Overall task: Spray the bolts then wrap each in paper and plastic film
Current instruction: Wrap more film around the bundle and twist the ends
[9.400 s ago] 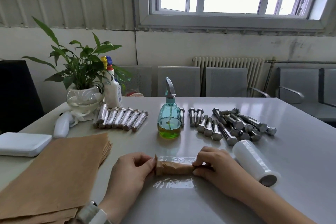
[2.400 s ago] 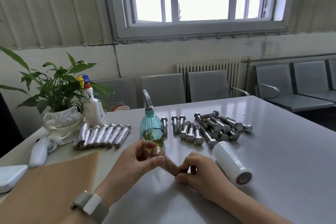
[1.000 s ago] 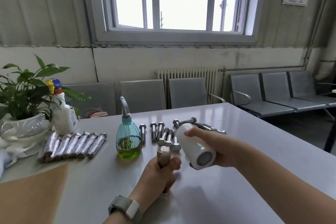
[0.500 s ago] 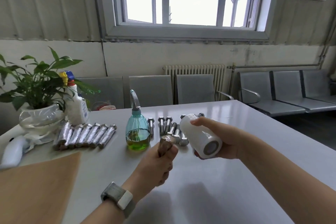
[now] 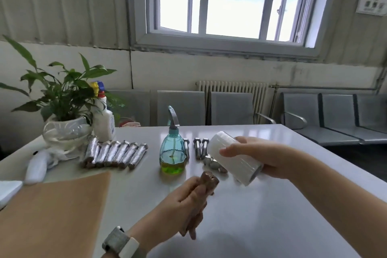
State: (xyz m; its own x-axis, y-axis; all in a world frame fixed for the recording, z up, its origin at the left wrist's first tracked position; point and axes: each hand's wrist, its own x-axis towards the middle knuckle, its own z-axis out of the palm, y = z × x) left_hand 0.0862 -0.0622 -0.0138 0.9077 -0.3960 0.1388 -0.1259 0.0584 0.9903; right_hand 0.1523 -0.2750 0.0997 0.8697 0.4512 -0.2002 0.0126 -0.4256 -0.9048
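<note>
Two hands busy: left hand [image 5: 184,205] grips the paper-wrapped bolt [image 5: 206,186] upright, right hand [image 5: 263,159] holds the film roll [image 5: 234,157] just beside it. Film step now; next probably needs a loose end pulled free.

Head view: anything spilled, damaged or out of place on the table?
Nothing stands out. Spray bottle upright, no puddle; wrapped bolts lie in a neat row. Left hand grips a paper-wrapped bolt, right hand holds the film roll.
</note>
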